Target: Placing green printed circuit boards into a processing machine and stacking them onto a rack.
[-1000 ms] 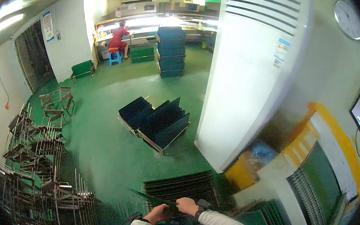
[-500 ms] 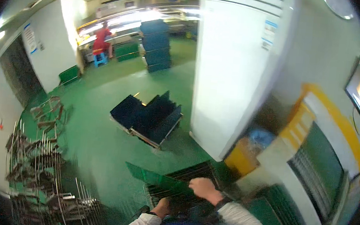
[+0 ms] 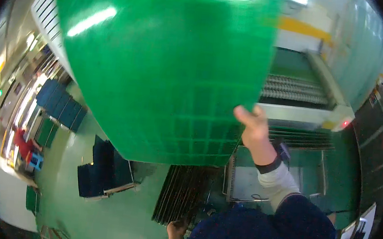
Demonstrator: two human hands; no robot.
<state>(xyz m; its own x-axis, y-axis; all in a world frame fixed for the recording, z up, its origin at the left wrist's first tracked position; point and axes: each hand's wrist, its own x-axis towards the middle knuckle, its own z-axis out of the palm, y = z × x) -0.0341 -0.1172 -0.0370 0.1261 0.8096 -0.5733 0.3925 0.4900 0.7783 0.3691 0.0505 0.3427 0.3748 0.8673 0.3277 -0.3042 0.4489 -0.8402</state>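
A large, thin, glossy green circuit board panel is raised in front of me, with a faint grid showing in its lower part. My right hand grips its right edge, thumb on the near face; the other fingers are mostly behind it. Below the panel stands a dark slotted rack with rows of thin bars. Beside the rack's near end is my left hand, its fingers curled; whatever they close on is too dark to make out. The panel hides much of the view beyond it.
A roller conveyor machine stands ahead on the right, with a metal-framed cart below. Dark boards fill a low trolley at left. Farther off are stacked blue bins and a seated person in red. A clipboard is at lower right.
My view has swung right toward the conveyor machine. The green panel, low over the rack before, is now lifted high in my right hand. My left hand stays low near the rack.
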